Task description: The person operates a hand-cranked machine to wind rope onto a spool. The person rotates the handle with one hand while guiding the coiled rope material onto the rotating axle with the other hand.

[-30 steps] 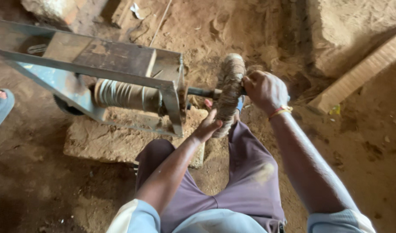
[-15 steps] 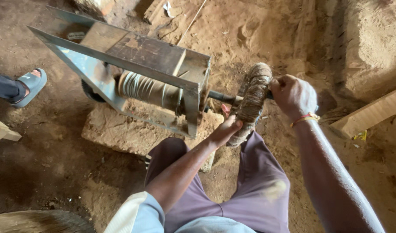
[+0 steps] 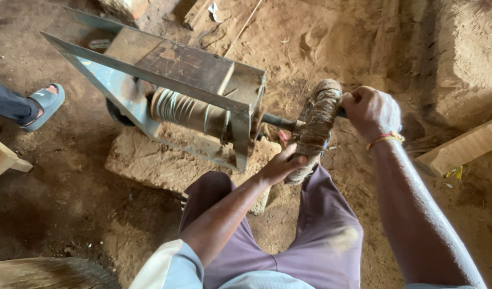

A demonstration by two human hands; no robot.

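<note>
the coir rope spool (image 3: 316, 128) sits right of centre, mounted on a dark metal shaft (image 3: 278, 122) that projects from the 3 o'clock end of a metal frame (image 3: 171, 69). the spool stands on edge, wound thick with brown fibre rope.

left hand (image 3: 280, 166): placed at the 6 o'clock side of the spool, fingers curled against the lower windings, thumb lying along the rope surface. the hand is pressed to the spool, not spread.

right hand (image 3: 372, 112): placed at the 3 o'clock side of the spool, closed in a fist around the shaft end beyond the spool. what lies inside the fist cannot be told. a red and yellow thread band (image 3: 384, 140) circles the wrist.

inside the frame, a ribbed metal drum (image 3: 187, 111) lies in line with the shaft. the frame rests on a flat stone slab (image 3: 165, 166) on the sandy floor.

at 9 o'clock, another person's foot in a grey sandal (image 3: 42, 104) stands well apart from the frame. a wooden plank (image 3: 460, 147) lies at 3 o'clock.
</note>
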